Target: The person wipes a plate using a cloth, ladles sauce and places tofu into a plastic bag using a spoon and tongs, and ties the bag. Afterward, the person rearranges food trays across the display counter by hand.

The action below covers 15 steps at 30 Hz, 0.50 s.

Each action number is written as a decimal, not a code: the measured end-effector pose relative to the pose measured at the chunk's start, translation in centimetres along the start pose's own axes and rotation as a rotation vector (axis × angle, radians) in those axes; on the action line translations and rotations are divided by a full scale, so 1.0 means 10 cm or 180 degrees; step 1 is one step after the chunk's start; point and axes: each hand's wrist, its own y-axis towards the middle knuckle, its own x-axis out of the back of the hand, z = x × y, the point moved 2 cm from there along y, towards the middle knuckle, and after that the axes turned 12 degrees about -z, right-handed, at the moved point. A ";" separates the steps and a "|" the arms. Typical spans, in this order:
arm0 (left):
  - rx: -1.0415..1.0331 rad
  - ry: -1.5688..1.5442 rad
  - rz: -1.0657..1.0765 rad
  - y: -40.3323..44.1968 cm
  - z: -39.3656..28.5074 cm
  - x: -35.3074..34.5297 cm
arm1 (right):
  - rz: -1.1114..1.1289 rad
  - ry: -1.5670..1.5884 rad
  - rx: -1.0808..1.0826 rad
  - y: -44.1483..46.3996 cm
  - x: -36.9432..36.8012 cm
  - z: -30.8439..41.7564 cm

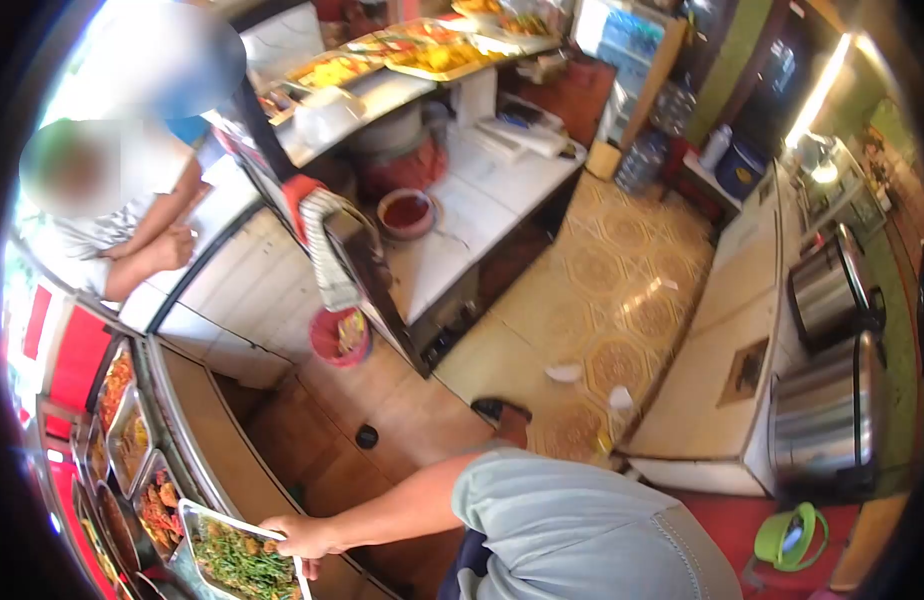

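Observation:
My right hand [310, 540] is closed on the rim of a rectangular metal tray [244, 524] heaped with chopped green vegetables [237, 560]. Brown pieces of food show among the greens near my fingers. The tray is at the lower left, over the edge of a display case. Beside it in the case sit more trays, among them one of reddish fried food [162, 505] and one of yellowish food [132, 445]. Nothing of my left hand shows.
A person's hands [177, 245] rest over the counter at upper left. A pink bucket [339, 345] stands on the floor, and a bowl of red sauce [407, 213] on the tiled counter [482, 240]. Large steel pots [827, 410] and a green bucket [782, 540] are at right.

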 end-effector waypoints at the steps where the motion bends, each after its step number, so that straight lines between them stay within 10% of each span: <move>1: 0.0059 -0.0078 -0.0003 -0.03 0.00 0.01 | -0.0019 -0.0105 -0.0039 -0.06 0.01 0.07; 15: 0.0275 -0.0743 -0.0065 -0.24 0.01 0.16 | 0.0316 -0.0513 -0.0182 -0.07 0.05 0.46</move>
